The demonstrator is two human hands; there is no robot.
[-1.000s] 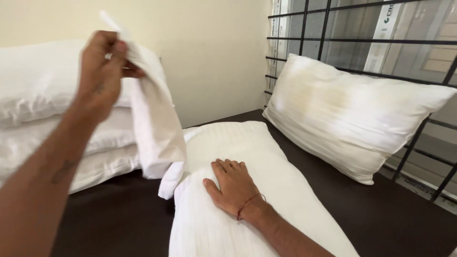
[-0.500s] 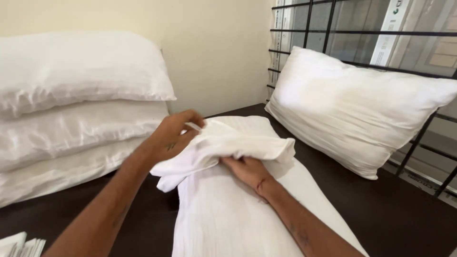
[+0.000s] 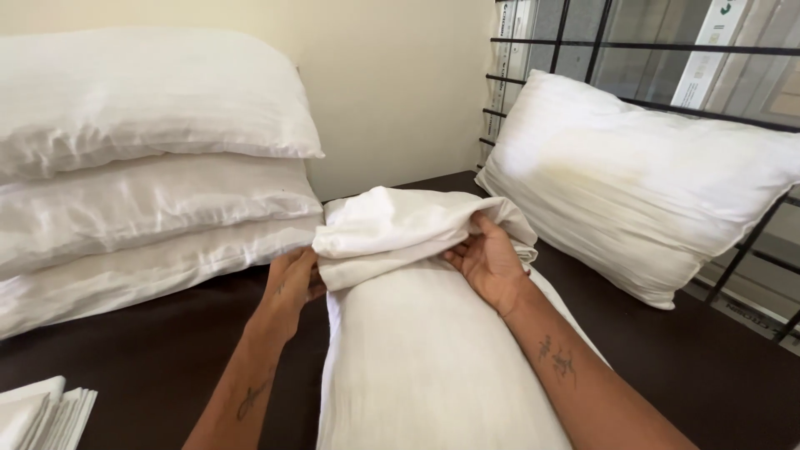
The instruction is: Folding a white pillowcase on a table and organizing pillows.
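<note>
Our left hand (image 3: 292,283) and right hand (image 3: 487,262) grip the bunched pillowcase (image 3: 400,229) at the far end of the pillow (image 3: 433,367), whose long axis runs near to far between them.

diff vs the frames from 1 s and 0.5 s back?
The left hand dropped from raised to the pillow's far end, bringing the pillowcase down. The right hand left the pillow top and now grips the bunched pillowcase. The stacked pillows and the pillow by the grille are unchanged.
</note>
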